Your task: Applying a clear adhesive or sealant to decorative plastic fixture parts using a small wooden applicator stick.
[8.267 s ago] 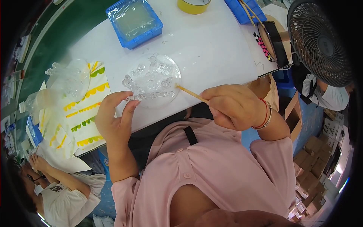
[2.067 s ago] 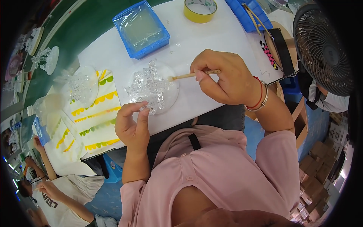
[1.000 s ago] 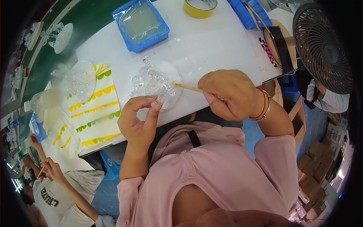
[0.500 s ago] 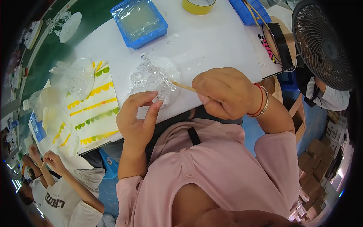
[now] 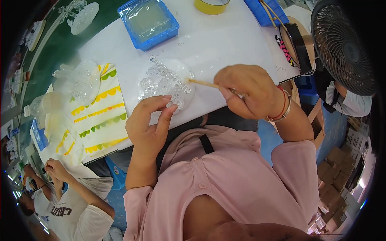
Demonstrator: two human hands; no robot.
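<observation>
A cluster of clear, glassy pieces sits on a round white disc on the white table. My left hand pinches the near edge of the cluster between thumb and forefinger. To the right, my right hand is closed around a thin wooden stick. The stick points left, its tip close to the right side of the clear pieces; whether it touches them I cannot tell.
Beyond the disc stands a blue tray with clear film and pale contents. A yellow tape roll lies behind. Left are a patterned cloth, another clear cluster and a plastic bottle. A fan stands right; a co-worker sits left.
My right hand has drawn back slightly to the right with the stick, whose tip has moved off the cluster's edge. The left hand has barely shifted. At the upper left, another disc has moved right.
</observation>
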